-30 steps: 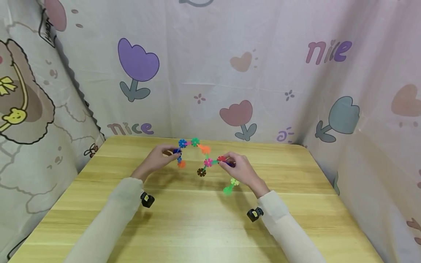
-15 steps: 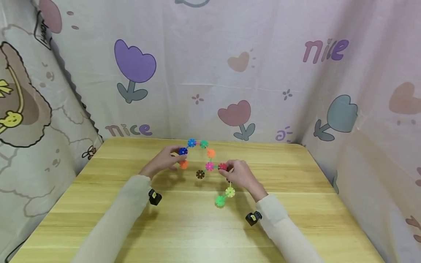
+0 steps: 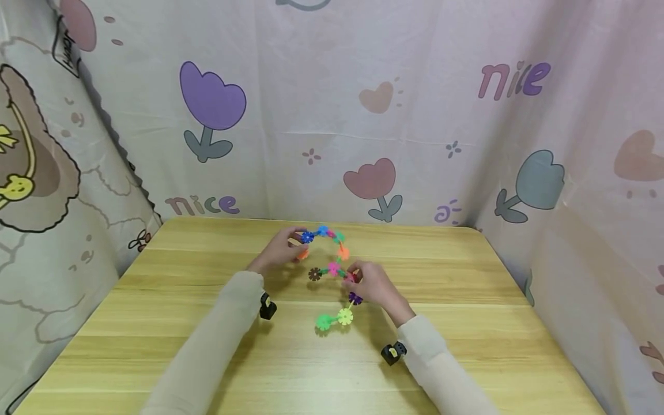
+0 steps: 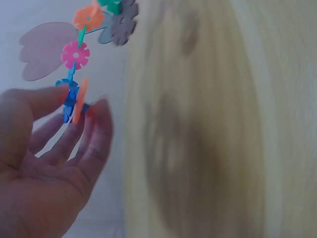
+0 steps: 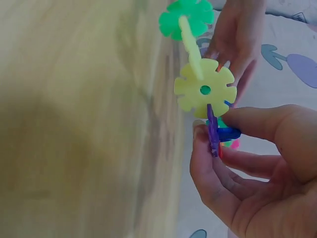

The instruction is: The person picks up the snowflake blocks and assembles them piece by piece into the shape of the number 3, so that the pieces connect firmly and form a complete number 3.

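Note:
Between my hands hangs a bent chain of interlocking snowflake discs, curved much like a figure 3. At its upper left end, my left hand (image 3: 277,251) pinches a dark blue disc (image 3: 307,237) with thumb and fingers; beside it is an orange disc (image 4: 80,101). My right hand (image 3: 377,283) grips the chain at the red disc (image 3: 350,277) and the purple disc (image 5: 213,131). A pink disc (image 3: 334,268) and a brown disc (image 3: 314,274) form the middle arm. Low at the near end are a yellow disc (image 3: 345,316) and a bright green disc (image 3: 324,322).
A light wood table (image 3: 467,346) lies under both arms. Behind it hangs a printed curtain (image 3: 290,86) with flowers and lettering, which also closes in both sides. Each wrist wears a small black camera (image 3: 267,306).
My left hand has moved right with the chain's upper end. My right hand has come slightly nearer, and the yellow and bright green discs have swung left and toward me.

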`<state>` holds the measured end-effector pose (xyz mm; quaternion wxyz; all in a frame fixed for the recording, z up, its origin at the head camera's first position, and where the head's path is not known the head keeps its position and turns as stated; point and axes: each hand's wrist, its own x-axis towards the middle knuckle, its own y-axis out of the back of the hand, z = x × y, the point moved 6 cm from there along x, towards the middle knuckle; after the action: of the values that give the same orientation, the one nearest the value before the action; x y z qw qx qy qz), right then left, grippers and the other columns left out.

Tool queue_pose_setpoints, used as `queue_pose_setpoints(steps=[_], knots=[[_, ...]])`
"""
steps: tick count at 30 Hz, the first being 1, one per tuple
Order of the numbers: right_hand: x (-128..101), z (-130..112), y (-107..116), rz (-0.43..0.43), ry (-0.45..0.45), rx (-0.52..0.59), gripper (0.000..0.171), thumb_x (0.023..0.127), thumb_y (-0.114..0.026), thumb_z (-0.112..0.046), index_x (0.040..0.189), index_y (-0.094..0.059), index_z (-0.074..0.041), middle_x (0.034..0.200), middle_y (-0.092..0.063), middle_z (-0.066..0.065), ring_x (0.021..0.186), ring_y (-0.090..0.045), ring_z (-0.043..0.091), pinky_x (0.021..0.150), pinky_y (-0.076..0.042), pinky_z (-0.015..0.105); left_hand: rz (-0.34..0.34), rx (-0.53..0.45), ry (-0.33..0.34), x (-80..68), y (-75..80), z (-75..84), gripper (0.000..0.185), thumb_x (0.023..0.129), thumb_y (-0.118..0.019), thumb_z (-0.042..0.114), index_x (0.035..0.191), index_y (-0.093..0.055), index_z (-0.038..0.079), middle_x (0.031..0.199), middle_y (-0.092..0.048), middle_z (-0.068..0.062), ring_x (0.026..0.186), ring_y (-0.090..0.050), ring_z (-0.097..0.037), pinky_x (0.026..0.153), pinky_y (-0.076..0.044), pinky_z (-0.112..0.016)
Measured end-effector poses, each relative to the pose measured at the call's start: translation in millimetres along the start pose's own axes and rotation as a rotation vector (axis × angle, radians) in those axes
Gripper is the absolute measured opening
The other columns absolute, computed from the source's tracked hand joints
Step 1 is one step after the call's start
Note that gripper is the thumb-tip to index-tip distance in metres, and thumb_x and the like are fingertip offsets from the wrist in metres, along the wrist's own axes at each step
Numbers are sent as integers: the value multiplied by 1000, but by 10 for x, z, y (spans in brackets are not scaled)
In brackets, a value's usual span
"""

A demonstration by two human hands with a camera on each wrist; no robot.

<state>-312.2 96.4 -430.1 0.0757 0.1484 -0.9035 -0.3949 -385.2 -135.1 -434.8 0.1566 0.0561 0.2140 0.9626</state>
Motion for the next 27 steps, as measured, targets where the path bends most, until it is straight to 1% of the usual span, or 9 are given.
queue_pose_setpoints(steps=[5,8,12,14,17,19,21,24,27], knots=[[-20,57,-110,-46,-53,19,35,93,-77,-15,120,-68,5,84,-69,7,64,-62,14,59,-54,25,26,15,14,35,-125,-96,51,102,-60,4,151,-45,1,133,-57,-27,108,-68,-38,90,-61,-46],[-38,87,-135,-64,-93,19,35,92,-78,-17,119,-68,3,86,-69,8,65,-63,15,61,-54,27,56,48,28,51,-170,-165,46,102,-60,4,147,-51,3,133,-62,-24,113,-66,-37,96,-59,-46],[-50,120,-133,-65,-114,4,34,93,-78,-21,117,-69,1,88,-69,8,66,-63,15,60,-52,27,86,101,28,77,-216,-219,36,102,-61,4,138,-60,1,130,-67,-21,117,-66,-36,102,-56,-47],[-54,130,-129,-65,-115,-11,34,94,-77,-23,117,-69,0,88,-70,8,66,-62,15,59,-50,26,92,120,21,81,-233,-222,32,102,-61,3,134,-63,-1,129,-68,-21,117,-66,-37,103,-55,-48],[-60,139,-117,-71,-111,-60,29,95,-75,-25,113,-70,-2,87,-70,7,66,-60,15,58,-47,26,92,135,8,87,-248,-213,30,101,-63,3,131,-65,-2,129,-69,-22,117,-67,-38,103,-55,-49],[-64,146,-112,-81,-110,-92,26,96,-74,-25,110,-71,-3,88,-70,6,67,-58,15,59,-46,27,80,135,15,85,-254,-216,31,100,-65,5,130,-66,-1,129,-69,-21,118,-67,-37,104,-55,-49],[-64,153,-109,-96,-107,-112,25,96,-74,-25,109,-72,-4,92,-72,7,68,-59,15,62,-48,28,65,140,22,90,-253,-233,32,99,-67,7,131,-66,1,130,-68,-20,118,-67,-37,104,-55,-50],[-68,171,-126,-127,-118,-99,27,96,-74,-23,113,-71,-3,100,-74,11,70,-63,15,65,-53,29,54,147,37,95,-251,-264,34,98,-70,10,131,-66,2,130,-68,-20,118,-66,-36,104,-55,-50],[-75,176,-134,-149,-126,-76,29,96,-74,-21,117,-70,-2,103,-74,15,66,-65,15,62,-56,29,63,158,41,96,-245,-264,34,98,-71,10,130,-66,2,128,-68,-20,116,-67,-36,103,-55,-49]])
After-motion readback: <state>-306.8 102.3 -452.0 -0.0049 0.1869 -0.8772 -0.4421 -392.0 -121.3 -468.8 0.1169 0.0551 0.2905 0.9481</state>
